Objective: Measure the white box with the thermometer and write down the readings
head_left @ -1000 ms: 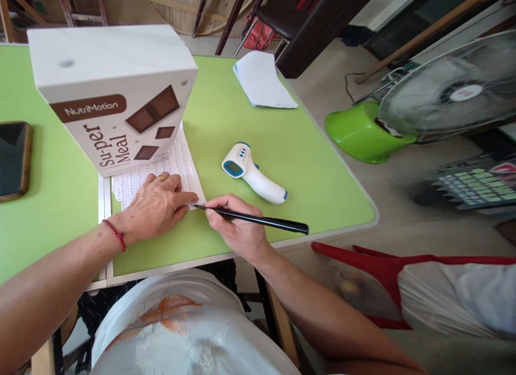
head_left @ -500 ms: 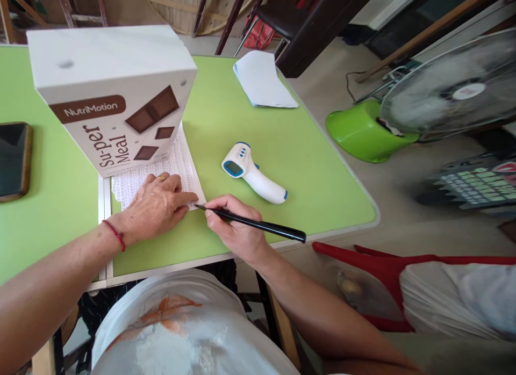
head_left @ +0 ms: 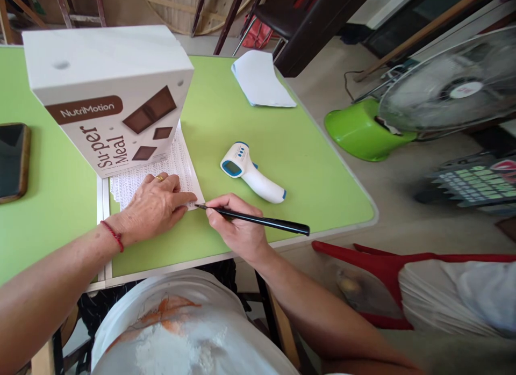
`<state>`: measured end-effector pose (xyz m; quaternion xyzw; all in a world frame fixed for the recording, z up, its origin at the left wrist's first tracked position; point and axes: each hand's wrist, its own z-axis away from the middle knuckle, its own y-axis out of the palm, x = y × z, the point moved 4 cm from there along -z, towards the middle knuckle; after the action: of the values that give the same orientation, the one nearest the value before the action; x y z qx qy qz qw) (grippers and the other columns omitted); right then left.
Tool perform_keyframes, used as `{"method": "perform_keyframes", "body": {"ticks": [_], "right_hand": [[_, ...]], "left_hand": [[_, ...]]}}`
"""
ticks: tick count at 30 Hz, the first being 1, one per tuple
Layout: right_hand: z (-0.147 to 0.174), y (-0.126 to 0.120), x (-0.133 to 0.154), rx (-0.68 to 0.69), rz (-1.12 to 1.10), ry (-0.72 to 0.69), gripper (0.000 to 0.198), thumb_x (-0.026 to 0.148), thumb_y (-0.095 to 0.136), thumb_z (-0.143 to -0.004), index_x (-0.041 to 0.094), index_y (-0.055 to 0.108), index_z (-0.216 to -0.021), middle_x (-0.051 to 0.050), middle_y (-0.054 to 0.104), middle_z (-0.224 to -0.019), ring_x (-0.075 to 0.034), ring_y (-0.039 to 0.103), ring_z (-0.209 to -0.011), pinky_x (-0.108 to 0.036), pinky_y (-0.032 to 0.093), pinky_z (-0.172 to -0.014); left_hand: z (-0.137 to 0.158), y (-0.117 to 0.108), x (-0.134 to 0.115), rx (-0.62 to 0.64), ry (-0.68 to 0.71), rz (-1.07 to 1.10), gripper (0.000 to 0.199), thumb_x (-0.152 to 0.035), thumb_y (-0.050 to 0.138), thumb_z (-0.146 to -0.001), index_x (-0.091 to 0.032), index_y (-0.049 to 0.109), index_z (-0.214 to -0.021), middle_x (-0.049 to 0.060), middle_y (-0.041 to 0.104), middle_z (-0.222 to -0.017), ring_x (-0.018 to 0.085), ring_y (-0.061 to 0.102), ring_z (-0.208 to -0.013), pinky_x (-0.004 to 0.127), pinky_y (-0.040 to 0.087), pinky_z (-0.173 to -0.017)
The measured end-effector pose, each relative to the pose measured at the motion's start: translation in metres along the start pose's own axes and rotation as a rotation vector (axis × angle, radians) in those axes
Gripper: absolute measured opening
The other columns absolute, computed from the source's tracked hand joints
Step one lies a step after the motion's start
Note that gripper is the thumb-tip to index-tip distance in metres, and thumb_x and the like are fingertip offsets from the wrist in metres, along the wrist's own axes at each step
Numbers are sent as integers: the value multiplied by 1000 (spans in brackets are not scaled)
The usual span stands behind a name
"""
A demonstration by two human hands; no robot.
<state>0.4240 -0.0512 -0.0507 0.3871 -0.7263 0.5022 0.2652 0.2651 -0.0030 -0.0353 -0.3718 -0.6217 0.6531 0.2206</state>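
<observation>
Sheets of paper (head_left: pixel 183 160) covered in small writing lie on the green table, partly under a white NutriMotion box (head_left: pixel 108 112). My left hand (head_left: pixel 155 203) rests flat on the lower part of the sheets, fingers stretched out toward the right, holding nothing. In my right hand (head_left: pixel 237 227) is a black pen (head_left: pixel 262 220), pinched between thumb and fingers. Its tip touches or nearly touches the paper's lower right corner, close to my left fingertips. Beyond my right hand lies a white and blue infrared thermometer (head_left: pixel 253 173).
A phone (head_left: pixel 14 163) lies at the table's left edge. Folded white paper (head_left: pixel 262 79) sits near the far right corner. Off the table stand a fan (head_left: pixel 455 85), a green stool (head_left: pixel 366 130) and a red chair (head_left: pixel 391 275) with a white bag on it.
The pen's back end has swung slightly up and to the right. My left hand stays in place; the whole view has shifted slightly.
</observation>
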Motion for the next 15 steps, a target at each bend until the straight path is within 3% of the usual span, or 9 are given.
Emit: {"method": "perform_keyframes", "body": {"ticks": [15], "right_hand": [[1,0,0,-22,49,-30,6,19,57,-79,21,60,-74,5,59,-54,-9,50,-45,-20,41,-46]], "left_hand": [[0,0,0,21,-12,-6,29,-23,51,-95,-28,69,-116,8,59,-95,23,54,-83,37,38,-76]]}}
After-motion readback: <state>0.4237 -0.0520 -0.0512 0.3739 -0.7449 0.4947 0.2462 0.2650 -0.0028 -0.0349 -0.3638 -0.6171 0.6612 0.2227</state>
